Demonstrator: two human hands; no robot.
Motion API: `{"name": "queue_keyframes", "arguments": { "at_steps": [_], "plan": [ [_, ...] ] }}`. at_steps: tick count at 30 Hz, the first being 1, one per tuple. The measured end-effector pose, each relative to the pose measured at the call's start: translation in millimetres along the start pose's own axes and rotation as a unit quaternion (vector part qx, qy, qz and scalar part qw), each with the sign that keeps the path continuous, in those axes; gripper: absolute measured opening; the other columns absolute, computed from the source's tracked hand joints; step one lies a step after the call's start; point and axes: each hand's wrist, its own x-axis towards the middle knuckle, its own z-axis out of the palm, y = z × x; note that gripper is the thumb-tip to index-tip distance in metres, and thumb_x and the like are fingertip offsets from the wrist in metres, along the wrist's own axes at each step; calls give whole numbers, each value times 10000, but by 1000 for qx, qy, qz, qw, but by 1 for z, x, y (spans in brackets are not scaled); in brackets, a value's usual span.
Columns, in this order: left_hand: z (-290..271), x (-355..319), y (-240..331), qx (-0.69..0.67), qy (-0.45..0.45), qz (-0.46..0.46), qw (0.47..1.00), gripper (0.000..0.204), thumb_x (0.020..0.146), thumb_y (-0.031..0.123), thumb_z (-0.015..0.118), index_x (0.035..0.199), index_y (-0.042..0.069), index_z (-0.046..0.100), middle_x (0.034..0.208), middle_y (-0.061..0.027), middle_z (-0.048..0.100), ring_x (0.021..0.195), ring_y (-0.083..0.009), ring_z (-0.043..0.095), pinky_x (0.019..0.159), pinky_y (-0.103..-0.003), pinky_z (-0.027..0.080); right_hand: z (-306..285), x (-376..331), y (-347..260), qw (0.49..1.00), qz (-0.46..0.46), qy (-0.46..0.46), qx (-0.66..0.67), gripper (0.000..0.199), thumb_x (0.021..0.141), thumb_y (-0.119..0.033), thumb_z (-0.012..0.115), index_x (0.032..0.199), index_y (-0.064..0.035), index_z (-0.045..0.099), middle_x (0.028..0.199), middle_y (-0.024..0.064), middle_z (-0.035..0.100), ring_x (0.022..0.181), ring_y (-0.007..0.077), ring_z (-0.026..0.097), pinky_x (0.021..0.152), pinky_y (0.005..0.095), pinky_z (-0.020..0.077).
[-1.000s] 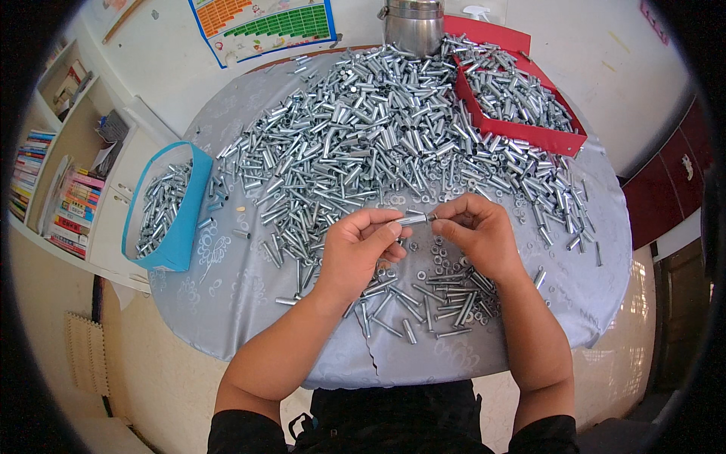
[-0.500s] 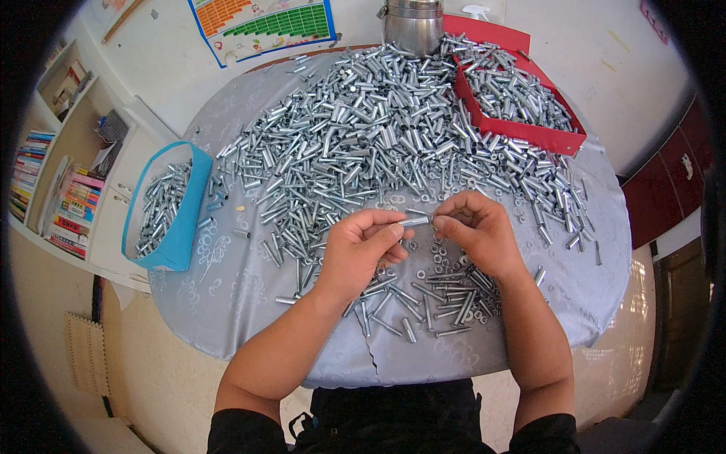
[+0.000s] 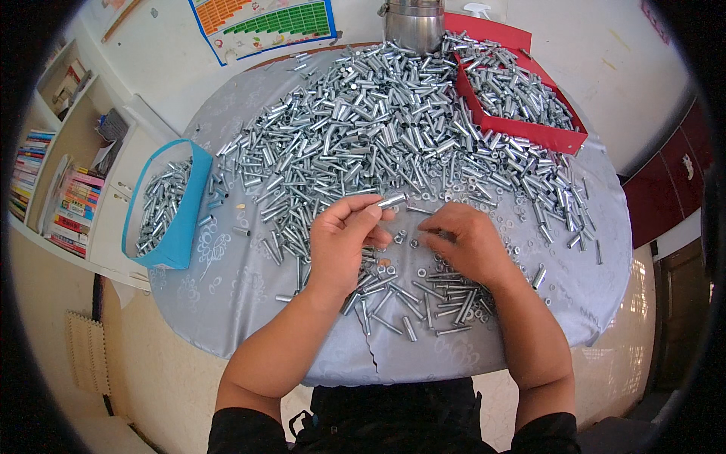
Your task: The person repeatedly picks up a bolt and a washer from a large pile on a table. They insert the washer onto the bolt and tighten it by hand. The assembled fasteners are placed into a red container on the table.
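My left hand (image 3: 344,238) is raised a little over the grey table (image 3: 227,287) and pinches a short silver metal sleeve (image 3: 391,201) between thumb and fingertips. My right hand (image 3: 465,242) lies palm down just to its right, with its fingers among small nuts and washers (image 3: 412,244) on the cloth; what its fingertips hold is hidden. Thin silver bolts (image 3: 423,299) lie under and in front of both hands. A large heap of silver sleeves (image 3: 378,129) covers the far half of the table.
A blue bin (image 3: 170,208) with sleeves hangs at the table's left edge. A red tray (image 3: 560,136) of sleeves sits at the far right, a steel pot (image 3: 412,23) at the back. Shelves with books (image 3: 68,204) stand to the left.
The hands were joined on one sleeve before. Now they are apart: the left keeps the sleeve, and the right has dropped to the nuts and washers on the cloth.
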Motion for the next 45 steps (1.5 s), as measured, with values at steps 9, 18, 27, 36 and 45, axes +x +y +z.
{"name": "queue_keyframes", "arguments": {
  "at_steps": [9, 18, 27, 36, 45],
  "plan": [
    [-1, 1, -2, -3, -4, -12, 1000, 207, 905, 79, 599, 1086, -18, 628, 934, -132, 699, 651, -129, 628, 603, -269, 540, 6, 1, -5, 995, -47, -53, -73, 178, 762, -177, 700, 905, -71, 688, 838, 116, 620, 824, 328, 605, 754, 420, 482],
    [5, -3, 1, 28, -37, -48, 998, 193, 904, 73, 604, 1075, -9, 634, 913, -123, 705, 654, -126, 639, 590, -264, 543, -3, 3, -10, 951, 200, 82, 219, 79, 850, -28, 671, 910, 1, 629, 819, 44, 653, 725, 107, 618, 649, 254, 494],
    [6, -4, 0, 38, -57, -47, 997, 196, 905, 76, 604, 1080, -6, 636, 915, -125, 706, 663, -133, 652, 589, -260, 544, -1, 0, -8, 911, 180, 59, 365, 110, 852, -3, 675, 953, 12, 633, 859, 44, 666, 774, 110, 643, 685, 238, 512],
    [4, -4, -1, 37, -71, -53, 995, 188, 911, 72, 597, 1076, -6, 643, 919, -123, 705, 665, -128, 646, 588, -259, 539, -4, 0, -7, 914, 177, 38, 364, 213, 857, -26, 679, 1062, 19, 642, 901, 49, 673, 784, 103, 627, 692, 243, 507],
    [6, -5, 0, 53, -88, -51, 993, 203, 913, 84, 605, 1093, -5, 640, 918, -121, 706, 670, -126, 650, 598, -252, 541, -7, -1, -6, 938, 211, -13, 275, 229, 943, -203, 611, 839, 1, 625, 732, 18, 609, 649, 79, 548, 580, 235, 435]
  ]
}}
